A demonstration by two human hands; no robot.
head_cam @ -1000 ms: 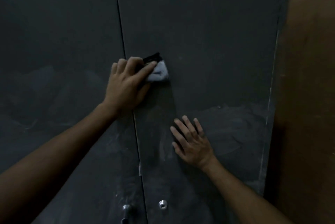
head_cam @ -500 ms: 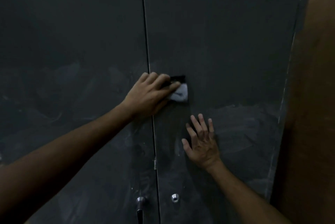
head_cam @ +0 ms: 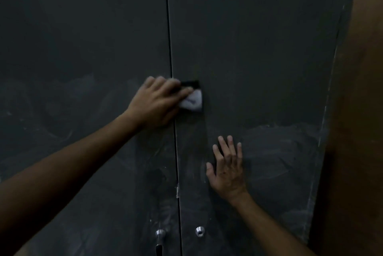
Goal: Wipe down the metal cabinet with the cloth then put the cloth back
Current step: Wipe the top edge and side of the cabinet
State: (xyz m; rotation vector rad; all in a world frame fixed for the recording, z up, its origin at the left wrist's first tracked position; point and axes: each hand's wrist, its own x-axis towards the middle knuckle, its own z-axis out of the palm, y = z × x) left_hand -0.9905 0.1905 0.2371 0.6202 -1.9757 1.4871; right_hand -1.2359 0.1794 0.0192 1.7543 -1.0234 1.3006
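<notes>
The dark grey metal cabinet [head_cam: 259, 48] fills the view, its two doors meeting at a vertical seam. My left hand [head_cam: 159, 100] reaches across the seam and holds a bunched black and white cloth [head_cam: 193, 100] against the right door, fingers laid over it. Most of the cloth is hidden under the hand. Lower on the right door, my right hand [head_cam: 228, 168] rests flat with its fingers spread and straight. Dusty smears cover the lower parts of both doors.
A metal handle [head_cam: 160, 237] and a round lock [head_cam: 200, 231] sit low beside the seam. A brown wooden panel [head_cam: 360, 131] stands close against the cabinet's right side.
My left hand slid the cloth down the right door, then slightly back up. My right hand stays flat on the door. The view shifted, so the seam sits further right.
</notes>
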